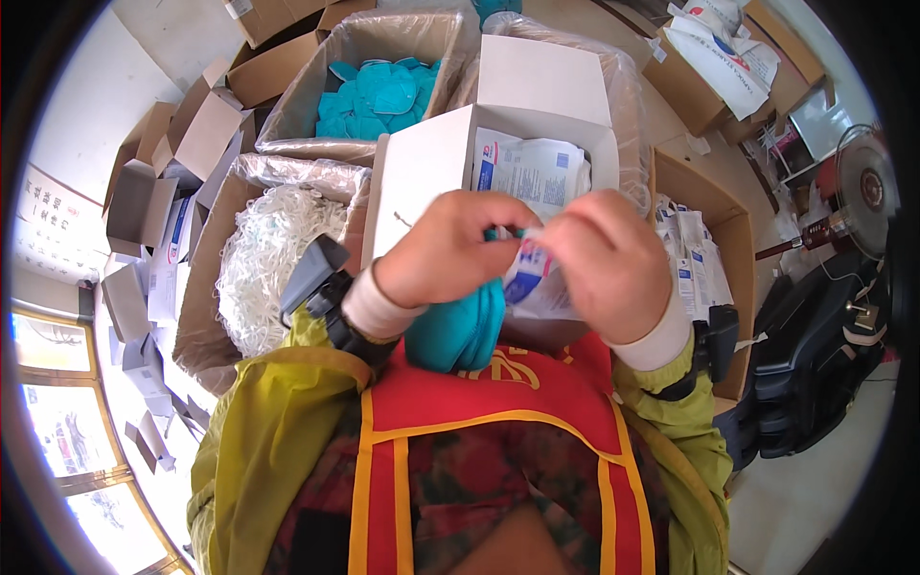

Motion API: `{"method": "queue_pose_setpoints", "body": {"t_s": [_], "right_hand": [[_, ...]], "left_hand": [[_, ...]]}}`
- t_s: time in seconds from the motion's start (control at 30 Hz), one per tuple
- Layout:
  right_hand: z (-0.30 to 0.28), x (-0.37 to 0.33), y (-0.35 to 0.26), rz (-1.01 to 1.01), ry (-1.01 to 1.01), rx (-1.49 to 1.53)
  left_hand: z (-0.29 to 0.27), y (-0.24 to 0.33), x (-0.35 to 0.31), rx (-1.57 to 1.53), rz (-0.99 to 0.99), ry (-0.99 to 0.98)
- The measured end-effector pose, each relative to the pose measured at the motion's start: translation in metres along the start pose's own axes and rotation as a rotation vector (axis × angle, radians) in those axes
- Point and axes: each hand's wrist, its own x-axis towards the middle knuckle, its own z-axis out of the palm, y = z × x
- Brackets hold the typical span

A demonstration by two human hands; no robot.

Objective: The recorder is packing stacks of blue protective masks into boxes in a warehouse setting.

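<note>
In front of my chest, both hands meet at the top of a white plastic packet [527, 278] with blue and pink print. My left hand [446, 244] is closed, thumb and forefinger pinching at the packet's upper edge, where a bit of teal shows. My right hand [618, 259] is closed on the packet's other side, its fingertips smeared by motion. Below my left hand hangs a stack of teal cup-shaped face masks [455, 331]; whether its lower fingers support it is hidden. Behind my hands an open white carton [422, 182] holds printed packets [537, 172].
A lined box of teal masks [383, 96] stands far left, with a box of white elastic straps [273, 259] nearer. On the right, a cardboard box [733, 249] holds more packets [688, 254]. Empty cartons [144, 211] pile at left; a fan [862, 187] stands right.
</note>
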Motion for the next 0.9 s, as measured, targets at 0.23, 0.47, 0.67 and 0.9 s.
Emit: {"method": "queue_pose_setpoints", "body": {"t_s": [0.23,0.47,0.67,0.9], "right_hand": [[-0.040,-0.019,0.072,0.495,-0.002,0.081],[0.086,0.020,0.141,0.298,-0.518,-0.109],[0.166,0.027,0.164,0.477,-0.851,-0.377],[0.127,0.020,0.157,0.397,-0.670,-0.203]], "left_hand": [[-0.094,0.004,-0.032,-0.323,-0.105,0.528],[-0.098,0.003,-0.025,-0.445,-0.093,0.498],[-0.081,-0.028,-0.010,-0.466,0.008,0.460],[-0.064,-0.038,0.009,-0.383,-0.004,0.583]]}}
